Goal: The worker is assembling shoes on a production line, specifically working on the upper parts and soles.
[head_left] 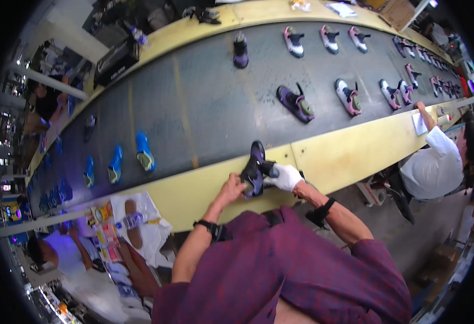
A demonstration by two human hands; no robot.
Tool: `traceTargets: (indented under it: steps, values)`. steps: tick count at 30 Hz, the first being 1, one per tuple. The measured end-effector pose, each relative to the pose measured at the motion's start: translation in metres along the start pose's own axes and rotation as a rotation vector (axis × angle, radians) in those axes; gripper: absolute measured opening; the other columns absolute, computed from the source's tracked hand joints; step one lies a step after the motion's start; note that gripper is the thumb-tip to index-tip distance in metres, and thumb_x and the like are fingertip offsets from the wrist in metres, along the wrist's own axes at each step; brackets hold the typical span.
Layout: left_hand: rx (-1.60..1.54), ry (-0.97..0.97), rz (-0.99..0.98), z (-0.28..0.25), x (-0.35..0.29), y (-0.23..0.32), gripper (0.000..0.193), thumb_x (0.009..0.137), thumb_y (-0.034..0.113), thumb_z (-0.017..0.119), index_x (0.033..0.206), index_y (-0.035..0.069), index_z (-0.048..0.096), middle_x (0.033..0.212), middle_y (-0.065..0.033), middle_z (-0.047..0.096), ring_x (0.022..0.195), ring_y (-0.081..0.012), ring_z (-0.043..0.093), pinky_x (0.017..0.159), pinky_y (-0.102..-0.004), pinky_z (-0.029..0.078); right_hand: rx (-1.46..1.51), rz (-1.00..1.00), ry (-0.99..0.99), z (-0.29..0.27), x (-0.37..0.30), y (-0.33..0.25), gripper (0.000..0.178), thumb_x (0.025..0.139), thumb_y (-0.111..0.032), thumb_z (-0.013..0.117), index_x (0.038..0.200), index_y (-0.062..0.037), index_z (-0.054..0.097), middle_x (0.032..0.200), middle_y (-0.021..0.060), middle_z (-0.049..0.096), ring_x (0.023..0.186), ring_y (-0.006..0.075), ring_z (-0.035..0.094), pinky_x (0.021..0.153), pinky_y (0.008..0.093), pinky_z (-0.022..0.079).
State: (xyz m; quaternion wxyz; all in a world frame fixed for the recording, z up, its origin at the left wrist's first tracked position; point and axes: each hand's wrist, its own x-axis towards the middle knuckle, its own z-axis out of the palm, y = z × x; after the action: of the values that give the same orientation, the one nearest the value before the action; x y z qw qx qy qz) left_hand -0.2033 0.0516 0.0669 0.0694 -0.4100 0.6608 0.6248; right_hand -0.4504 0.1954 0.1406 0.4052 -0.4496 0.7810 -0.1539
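A black and purple sneaker (255, 168) rests on the pale yellow ledge in front of me, its toe pointing away toward the belt. My bare left hand (231, 190) closes its fingers on the shoe's left side near the heel opening. From the other side, my right hand (285, 178), in a white glove, grips the shoe by a dark flap or strap that sticks out to the right. The fingertips of the gloved hand are partly hidden behind that flap. Farther off on the belt lies a similar purple sneaker (296, 103) with its strap standing up.
A wide dark conveyor belt (210, 102) runs past the yellow ledge (334, 162). Blue shoes (145, 151) lie on its left part; several pink and white shoes (348, 97) line its right. A co-worker in white (431, 167) sits right. Insoles (131, 224) and a bottle lie at left.
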Motion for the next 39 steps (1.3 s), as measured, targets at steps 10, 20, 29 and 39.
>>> traceTargets:
  steps: [10, 20, 29, 39]
  values:
    - [0.647, -0.195, 0.036, 0.037, 0.0, 0.072, 0.092, 0.091, 0.034, 0.077, 0.162, 0.004, 0.026, 0.134, -0.0304, 0.067, 0.121, -0.0474, 0.068, 0.103, -0.0564, 0.054, -0.044, 0.238, 0.357, -0.061, -0.018, 0.096, 0.06, 0.09, -0.055, 0.076, 0.119, -0.004, 0.065, 0.107, 0.0242, 0.076, 0.105, 0.0451, 0.073, 0.092, 0.0503, 0.057]
    - [1.575, -0.17, 0.863, 0.052, 0.027, 0.126, 0.075, 0.095, 0.008, 0.063, 0.165, 0.019, 0.036, 0.168, -0.0121, 0.038, 0.145, -0.0378, 0.048, 0.113, -0.0616, 0.039, -0.059, 0.255, 0.439, -0.069, -0.018, 0.094, 0.058, 0.09, -0.058, 0.074, 0.113, -0.0053, 0.069, 0.105, 0.0233, 0.077, 0.102, 0.0442, 0.074, 0.091, 0.0502, 0.058]
    - [1.322, -0.172, 0.653, 0.052, 0.005, 0.109, 0.059, 0.077, 0.023, 0.084, 0.126, 0.008, 0.056, 0.129, -0.0147, 0.06, 0.099, -0.0377, 0.074, 0.078, -0.0485, 0.059, -0.071, 0.263, 0.456, -0.073, -0.022, 0.1, 0.058, 0.09, -0.059, 0.074, 0.112, -0.0054, 0.07, 0.106, 0.0238, 0.077, 0.102, 0.0443, 0.074, 0.091, 0.0505, 0.058]
    - [1.056, -0.039, 0.43, 0.06, -0.017, 0.079, 0.072, 0.081, 0.029, 0.083, 0.143, 0.013, 0.051, 0.126, -0.0248, 0.062, 0.101, -0.048, 0.073, 0.085, -0.0565, 0.059, -0.109, 0.219, 0.433, -0.071, -0.029, 0.106, 0.061, 0.089, -0.061, 0.074, 0.113, -0.0047, 0.069, 0.105, 0.0243, 0.077, 0.102, 0.044, 0.074, 0.091, 0.0505, 0.058]
